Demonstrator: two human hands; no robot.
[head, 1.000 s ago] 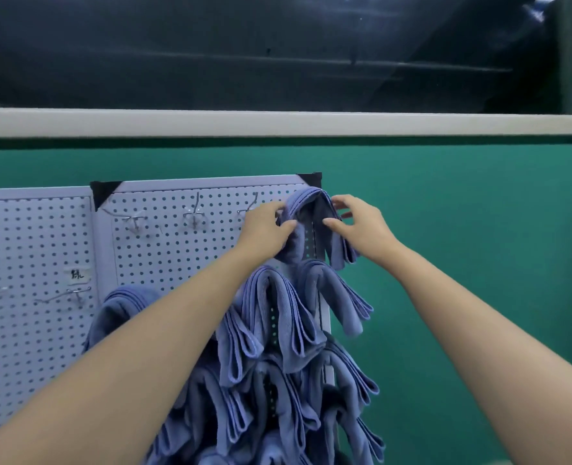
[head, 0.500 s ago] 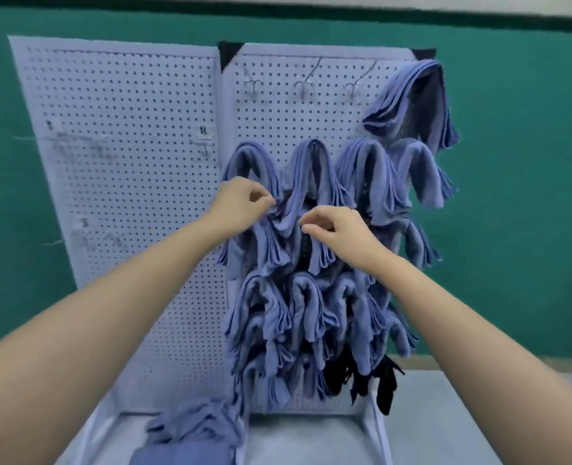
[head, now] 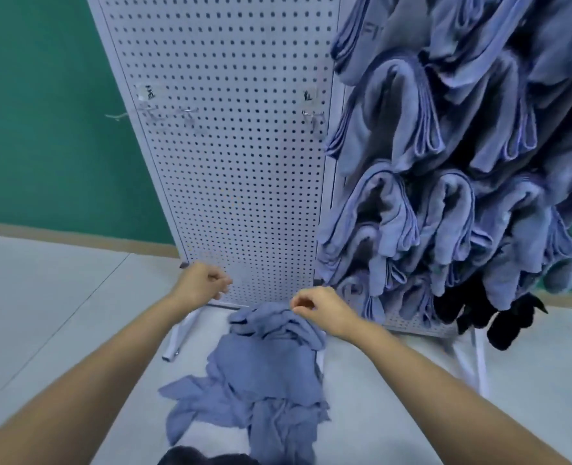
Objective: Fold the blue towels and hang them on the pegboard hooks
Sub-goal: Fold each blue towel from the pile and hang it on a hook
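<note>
Blue towels (head: 445, 196) crowd pegboard (head: 227, 162); pile (head: 264, 380) below, seemingly unfolded.

Below the white perforated pegboard (head: 230, 162)
Our curled left hand (head: 204, 284) and right hand (head: 318, 307) hang over crumpled blue cloth towels (head: 264, 374).

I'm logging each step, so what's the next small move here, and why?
Probably lower the right hand onto the towel pile just below it and pinch one towel: it and the left hand look empty, and a hook is bare.

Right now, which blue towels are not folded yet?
The crumpled pile lying just below the right hand; the hung towels are folded, draped on the pegboard.
</note>
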